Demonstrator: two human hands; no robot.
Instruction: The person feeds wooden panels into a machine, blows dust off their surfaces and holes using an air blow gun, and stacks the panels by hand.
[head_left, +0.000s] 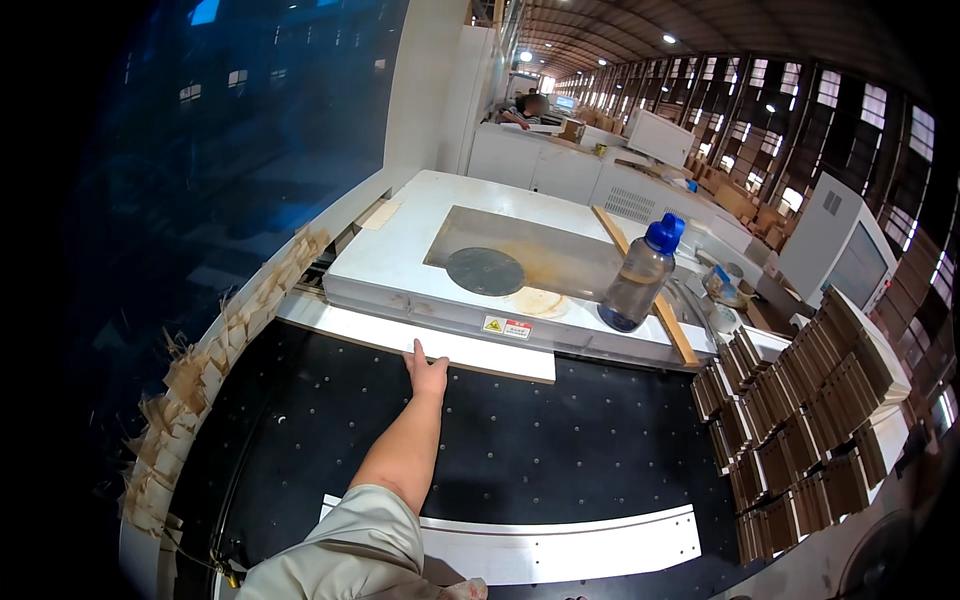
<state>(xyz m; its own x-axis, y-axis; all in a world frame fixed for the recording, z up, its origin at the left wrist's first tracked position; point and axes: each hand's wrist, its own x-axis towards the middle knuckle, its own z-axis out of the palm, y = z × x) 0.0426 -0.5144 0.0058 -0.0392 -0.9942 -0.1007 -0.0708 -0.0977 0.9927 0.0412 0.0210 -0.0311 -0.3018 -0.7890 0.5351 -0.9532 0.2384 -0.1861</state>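
Note:
My left hand [428, 374] reaches forward from a light grey-green sleeve [345, 545] and touches the near edge of a long white board [490, 360]. Its index finger lies stretched on the board's top, with the thumb spread to the right; the other fingers are mostly hidden. The board lies along the front of a white machine table. Closer to me, a slightly curved white panel [570, 548] with small holes lies on the black studded bed [560, 440], partly covered by my sleeve. My right hand does not show; a small greyish-pink patch at the lower edge is unclear.
A blue-capped bottle [640, 275] stands on the machine table [390, 255] beside a wooden strip [680, 330]. Stacked brown-edged boards [800, 420] rise at right. Left are a dark blue window [270, 120] and frayed bristles [180, 400]. A person [525, 112] is far behind.

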